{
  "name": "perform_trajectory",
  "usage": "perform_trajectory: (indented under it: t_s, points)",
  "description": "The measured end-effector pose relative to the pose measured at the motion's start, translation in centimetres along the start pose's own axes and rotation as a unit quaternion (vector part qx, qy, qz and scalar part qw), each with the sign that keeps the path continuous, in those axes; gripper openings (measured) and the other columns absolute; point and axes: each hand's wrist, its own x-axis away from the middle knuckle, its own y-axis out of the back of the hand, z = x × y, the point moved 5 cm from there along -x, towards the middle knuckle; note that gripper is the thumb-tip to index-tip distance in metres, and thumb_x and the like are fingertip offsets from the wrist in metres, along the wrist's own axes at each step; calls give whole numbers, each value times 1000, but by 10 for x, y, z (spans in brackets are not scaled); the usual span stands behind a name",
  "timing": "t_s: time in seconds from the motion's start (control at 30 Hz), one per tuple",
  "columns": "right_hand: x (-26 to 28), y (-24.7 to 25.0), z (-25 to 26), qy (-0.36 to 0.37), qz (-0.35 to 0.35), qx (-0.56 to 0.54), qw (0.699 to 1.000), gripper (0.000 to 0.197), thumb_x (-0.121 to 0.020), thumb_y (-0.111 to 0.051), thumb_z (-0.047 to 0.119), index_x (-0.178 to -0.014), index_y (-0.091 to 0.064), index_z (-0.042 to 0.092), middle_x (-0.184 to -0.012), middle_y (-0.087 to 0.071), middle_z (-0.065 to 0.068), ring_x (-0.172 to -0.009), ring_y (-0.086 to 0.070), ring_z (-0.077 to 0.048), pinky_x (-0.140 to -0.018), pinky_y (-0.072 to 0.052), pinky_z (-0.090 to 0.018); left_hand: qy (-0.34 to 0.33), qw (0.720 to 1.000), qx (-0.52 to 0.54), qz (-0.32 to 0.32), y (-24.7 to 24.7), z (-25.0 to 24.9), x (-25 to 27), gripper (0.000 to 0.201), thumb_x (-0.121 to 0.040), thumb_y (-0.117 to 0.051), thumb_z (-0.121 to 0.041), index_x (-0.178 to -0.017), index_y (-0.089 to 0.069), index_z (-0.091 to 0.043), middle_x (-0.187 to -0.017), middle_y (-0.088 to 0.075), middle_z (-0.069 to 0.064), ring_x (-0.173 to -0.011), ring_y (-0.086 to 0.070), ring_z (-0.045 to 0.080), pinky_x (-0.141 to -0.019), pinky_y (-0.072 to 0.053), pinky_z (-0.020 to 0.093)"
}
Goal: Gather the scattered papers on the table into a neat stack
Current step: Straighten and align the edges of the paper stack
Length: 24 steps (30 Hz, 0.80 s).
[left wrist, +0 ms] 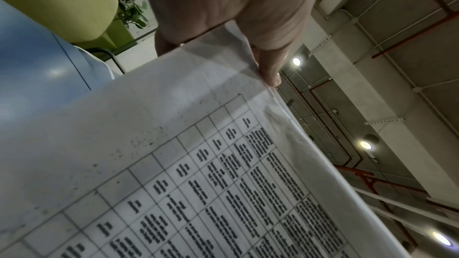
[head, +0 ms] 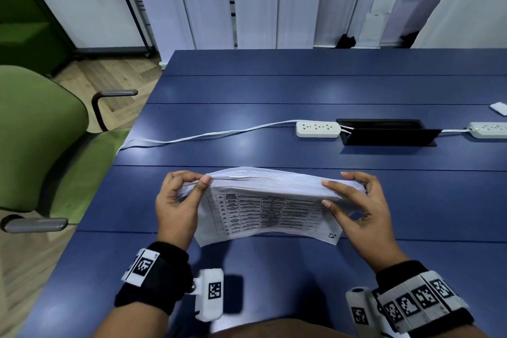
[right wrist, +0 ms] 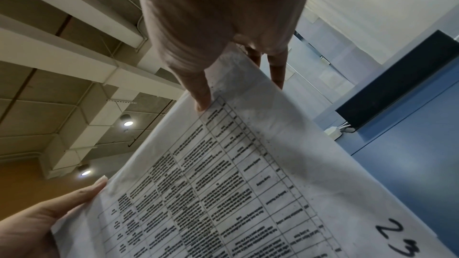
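A stack of white papers (head: 269, 200) with a printed table on the near sheet stands on edge on the blue table (head: 274, 90), its lower edge touching the top. My left hand (head: 181, 197) grips the stack's left end, thumb over the top edge. My right hand (head: 354, 200) holds the right end, thumb in front and fingers behind. In the left wrist view the papers (left wrist: 174, 164) fill the frame below the left hand (left wrist: 248, 17). In the right wrist view the sheet (right wrist: 248, 183) carries a handwritten 23 beneath the right hand (right wrist: 211, 36).
A white power strip (head: 318, 129) with a long cable lies beyond the papers, beside an open black cable box (head: 386, 132). A second strip (head: 488, 130) and a small white item (head: 499, 108) sit far right. A green chair (head: 41, 145) stands left of the table.
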Motion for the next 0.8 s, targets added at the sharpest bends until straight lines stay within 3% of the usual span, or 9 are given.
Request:
perform_trajectory:
  t_s: [0.1, 0.17, 0.27, 0.4, 0.5, 0.63, 0.73, 0.8]
  points:
    - [-1, 1, -2, -3, -1, -3, 1000, 30, -80, -72, 20, -108, -70, 32, -119, -46, 0, -116, -48, -11, -99, -38, -15, 42, 999, 31, -13, 3, 9, -2, 14, -83, -74, -14, -77, -61, -15, -82, -62, 2, -73, -55, 3, -77, -45, 23]
    - [-1, 1, -3, -10, -6, -8, 1000, 31, -81, -72, 17, -109, -69, 32, -118, -46, 0, -115, -49, -12, -97, -38, -11, 48, 998, 39, -18, 4, 12, -1, 16, -84, -74, -18, -78, -59, -17, -79, -59, -4, -74, -54, 7, -77, -44, 29]
    - [0, -1, -1, 0, 5, 8, 1000, 32, -80, -72, 21, -110, -70, 30, -119, -45, 1, -116, -47, -6, -98, -38, -13, 42, 997, 51, -24, 4, 11, 1, 17, -81, -70, -21, -81, -53, -22, -85, -56, -2, -81, -54, 15, -79, -44, 31]
    - [0, 1, -1, -5, -1, 8, 1000, 41, -79, -76, 17, -115, -67, 35, -116, -45, 3, -115, -48, -6, -99, -39, -17, 39, 995, 64, -61, 7, 12, 2, 17, -78, -66, -21, -87, -53, -25, -91, -55, -5, -85, -53, 10, -83, -42, 27]
    - [1, -1, 5, 30, 23, 48, 998, 33, -82, -74, 27, -114, -69, 35, -109, -49, 6, -106, -53, -12, -91, -45, -24, 39, 998, 51, -29, 2, 12, 6, 16, -78, -68, -20, -90, -57, -19, -91, -60, -6, -83, -57, 8, -82, -45, 27]
    - [-5, 2, 7, 47, 44, 120, 991, 39, -83, -66, 38, -122, -63, 39, -95, -50, 11, -89, -55, -12, -76, -50, -36, 37, 995, 71, -52, 2, 13, 4, 18, -79, -69, -22, -92, -58, -23, -94, -59, -6, -86, -56, 9, -85, -45, 26]
    - [-6, 4, 12, 63, 62, 148, 985, 46, -80, -65, 44, -126, -61, 39, -93, -52, 12, -87, -54, -13, -74, -49, -33, 31, 997, 59, -41, -2, 10, 4, 23, -80, -77, -12, -94, -60, -16, -91, -59, -5, -82, -57, 3, -80, -47, 16]
    - [-6, 5, 11, 50, 62, 137, 987, 50, -78, -71, 45, -126, -60, 39, -93, -52, 14, -87, -54, -10, -76, -47, -26, 57, 992, 79, -86, 4, 16, -1, 25, -77, -79, -14, -93, -60, -19, -88, -57, -6, -78, -54, 2, -78, -45, 19]
